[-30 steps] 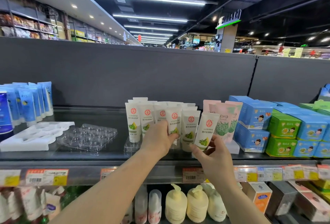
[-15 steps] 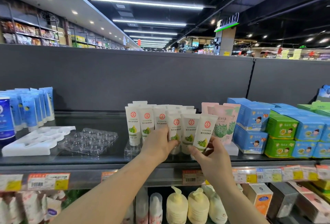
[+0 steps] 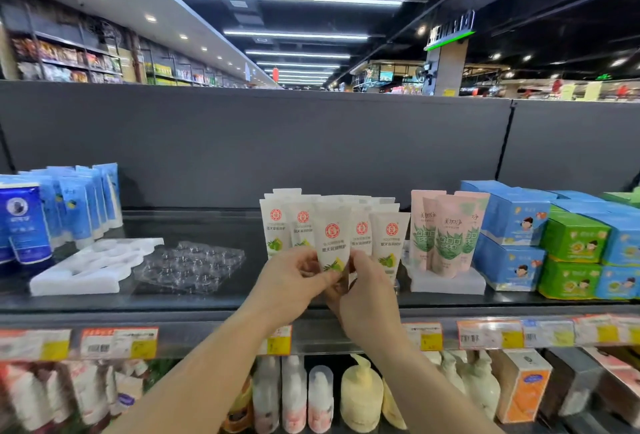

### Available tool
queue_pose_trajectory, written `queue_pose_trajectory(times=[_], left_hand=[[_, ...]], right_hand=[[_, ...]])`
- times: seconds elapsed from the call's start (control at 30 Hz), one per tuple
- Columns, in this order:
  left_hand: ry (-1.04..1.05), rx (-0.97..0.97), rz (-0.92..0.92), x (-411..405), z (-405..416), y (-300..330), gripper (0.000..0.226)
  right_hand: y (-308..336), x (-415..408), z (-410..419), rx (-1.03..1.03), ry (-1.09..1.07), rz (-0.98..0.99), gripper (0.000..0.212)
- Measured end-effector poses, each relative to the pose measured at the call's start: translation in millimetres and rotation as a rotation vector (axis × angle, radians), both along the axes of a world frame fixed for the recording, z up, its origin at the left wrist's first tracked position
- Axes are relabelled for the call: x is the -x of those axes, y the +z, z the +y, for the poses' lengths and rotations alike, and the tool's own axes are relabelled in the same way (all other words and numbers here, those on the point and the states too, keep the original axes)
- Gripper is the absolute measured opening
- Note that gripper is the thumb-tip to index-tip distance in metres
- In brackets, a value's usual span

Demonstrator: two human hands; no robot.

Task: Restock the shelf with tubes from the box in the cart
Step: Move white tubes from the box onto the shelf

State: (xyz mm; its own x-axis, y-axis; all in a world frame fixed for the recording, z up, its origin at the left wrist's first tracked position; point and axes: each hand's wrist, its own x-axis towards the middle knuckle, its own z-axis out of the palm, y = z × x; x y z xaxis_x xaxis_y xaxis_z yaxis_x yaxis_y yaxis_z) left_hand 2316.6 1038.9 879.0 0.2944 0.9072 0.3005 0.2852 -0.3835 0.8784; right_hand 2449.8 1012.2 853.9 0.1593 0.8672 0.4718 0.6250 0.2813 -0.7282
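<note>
White tubes (image 3: 301, 225) already filled several rows on the shelf (image 3: 207, 298); left hand (image 3: 287, 281) and right hand (image 3: 370, 291) pinched one front tube (image 3: 332, 243), seating it; cart unseen.

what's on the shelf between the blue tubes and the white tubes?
Head view: a white foam tray and a clear blister tray lie between the blue tubes and white tubes.

White tube (image 3: 332, 243) upright, front of tube row (image 3: 360, 222), shelf (image 3: 242, 298)
</note>
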Motion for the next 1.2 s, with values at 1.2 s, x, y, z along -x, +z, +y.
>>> queue_pose_trajectory(times=[1.2], left_hand=[[0.256,-0.092,0.29,2,26,-12,0.044]], right_hand=[[0,-9,8,-0.003,0.033,0.125,0.013]])
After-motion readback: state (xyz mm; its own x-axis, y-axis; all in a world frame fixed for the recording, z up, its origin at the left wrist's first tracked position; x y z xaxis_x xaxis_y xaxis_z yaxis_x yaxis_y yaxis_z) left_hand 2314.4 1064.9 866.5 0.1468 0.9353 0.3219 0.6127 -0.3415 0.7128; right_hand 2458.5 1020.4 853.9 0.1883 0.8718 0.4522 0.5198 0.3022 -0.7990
